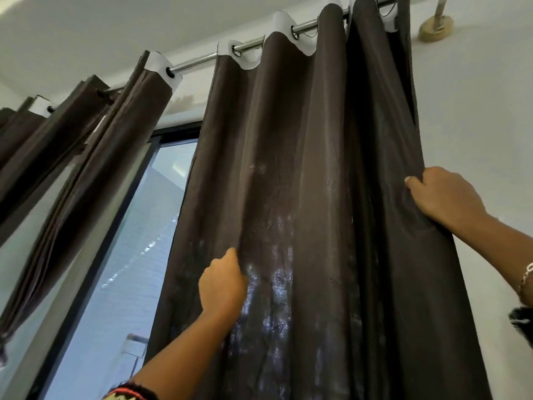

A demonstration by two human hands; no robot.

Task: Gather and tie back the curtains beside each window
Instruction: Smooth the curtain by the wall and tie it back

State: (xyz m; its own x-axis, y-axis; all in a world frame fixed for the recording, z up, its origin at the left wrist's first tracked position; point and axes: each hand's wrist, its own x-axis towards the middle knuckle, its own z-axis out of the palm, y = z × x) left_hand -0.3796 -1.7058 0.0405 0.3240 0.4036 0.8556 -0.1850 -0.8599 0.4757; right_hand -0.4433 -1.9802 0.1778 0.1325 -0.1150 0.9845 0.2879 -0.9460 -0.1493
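Both-fisted grip — left hand (222, 284), right hand (444, 194) (higher) — on brown curtain (302, 140).

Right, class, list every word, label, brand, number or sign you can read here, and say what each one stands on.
None: no word, number, brand or sign can be read.
The curtain, gripped by the left hand and right hand, is plain; its white header, the rod and window glass carry no writing.
The patterned wristband shows no letters.

A metal rod (199, 57) runs near a round bracket (435, 28) on the white wall (476, 111).
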